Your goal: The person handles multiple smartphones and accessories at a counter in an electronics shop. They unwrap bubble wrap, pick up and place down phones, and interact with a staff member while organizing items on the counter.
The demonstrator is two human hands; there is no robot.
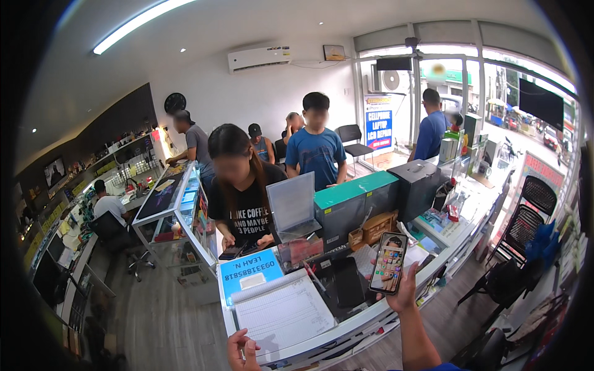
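My right hand [405, 289] is wrapped round a smartphone [388, 263], held upright over the counter with its lit screen of app icons toward me. My left hand [243, 351] is at the counter's near left edge, its fingers loosely bent and apart, with nothing seen in it. Just beyond it lies an open notebook [284, 312] with ruled, handwritten pages. A blue sheet [250, 272] lies past the notebook. Between the notebook and the raised phone, a dark phone-shaped slab [349, 282] rests on the counter.
Across the counter a person in a black shirt [247, 198] handles a dark phone; another in a blue shirt [317, 154] stands behind. A green-topped case [356, 195], a black box [416, 188] and a wooden organizer [378, 227] line the counter's far side. Black chairs [516, 229] stand at right.
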